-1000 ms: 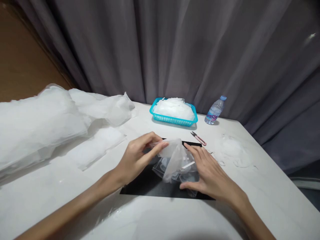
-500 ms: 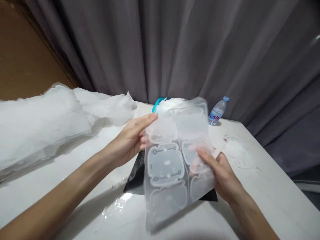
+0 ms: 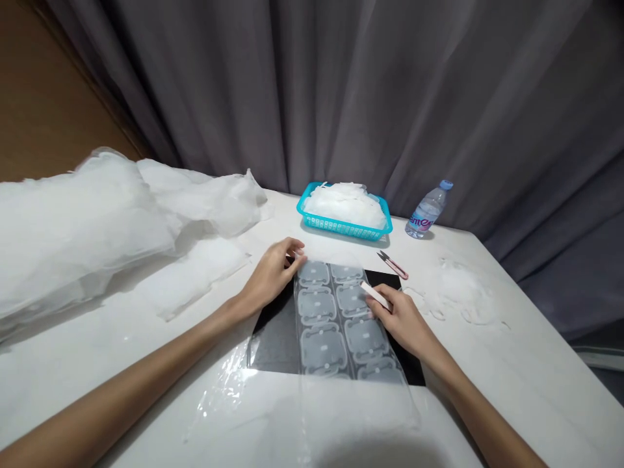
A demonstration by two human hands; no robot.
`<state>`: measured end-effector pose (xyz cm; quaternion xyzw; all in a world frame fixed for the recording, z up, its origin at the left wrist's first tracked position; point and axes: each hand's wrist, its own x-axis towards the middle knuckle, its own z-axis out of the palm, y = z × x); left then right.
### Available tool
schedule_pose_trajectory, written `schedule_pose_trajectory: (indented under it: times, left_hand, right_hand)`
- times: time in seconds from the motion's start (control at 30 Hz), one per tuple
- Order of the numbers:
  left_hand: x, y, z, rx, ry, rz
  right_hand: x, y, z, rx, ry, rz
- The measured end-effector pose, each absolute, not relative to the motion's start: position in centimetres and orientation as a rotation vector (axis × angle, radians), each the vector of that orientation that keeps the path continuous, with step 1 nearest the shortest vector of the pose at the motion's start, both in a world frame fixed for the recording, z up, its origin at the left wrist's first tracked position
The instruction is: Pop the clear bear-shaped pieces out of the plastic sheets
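A clear plastic sheet (image 3: 319, 348) with rounded moulded shapes in two columns lies over a black mat (image 3: 275, 338) on the white table. My left hand (image 3: 275, 270) pinches the sheet's far left corner between thumb and fingers. Near the sheet's right edge, my right hand (image 3: 402, 318) grips a small white stick (image 3: 375, 296), its fingertips over the sheet. Pink-handled snips (image 3: 392, 265) lie just beyond the mat's far right corner.
A turquoise basket (image 3: 341, 229) of white pieces stands at the back, with a water bottle (image 3: 426, 211) to its right. Large white bags (image 3: 82, 227) fill the left side. Clear scraps (image 3: 468, 292) lie at the right; a grey curtain (image 3: 341, 91) hangs behind.
The sheet has gone from raised and tilted to lying low over the mat. Both hands have come down with it. The white stick, the snips and the whole basket now show.
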<state>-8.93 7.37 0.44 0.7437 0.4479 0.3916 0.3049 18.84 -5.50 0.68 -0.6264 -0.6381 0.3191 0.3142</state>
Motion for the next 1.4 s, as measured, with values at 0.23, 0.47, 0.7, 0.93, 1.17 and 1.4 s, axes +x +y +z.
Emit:
schedule_pose_trajectory:
  times: [0.23,0.47,0.7,0.93,1.17,1.4]
  left_hand:
    - [-6.4,2.3,2.1,2.024,1.019,0.709]
    - [-3.5,-0.5,4.8,0.960,0.585,0.444]
    - [-4.5,-0.1,3.8,0.846,0.682,0.614]
    - [-4.7,1.2,4.1,0.730,0.728,0.967]
    - [-5.9,2.7,3.1,0.838,0.921,1.077]
    - [-7.7,4.5,3.2,1.021,1.079,1.085]
  right_hand:
    - [18.4,-5.2,1.6,-1.449,-1.429,0.988]
    - [13.9,-7.1,6.5,-1.178,-1.679,1.045]
    - [13.3,-8.7,5.7,-1.160,-1.988,0.769]
    - [17.1,-8.6,5.7,-1.454,-1.956,0.832]
    - [20.1,-8.0,7.2,-1.413,-1.918,1.022]
    - [16.6,-9.5,7.9,-1.245,-1.715,0.877]
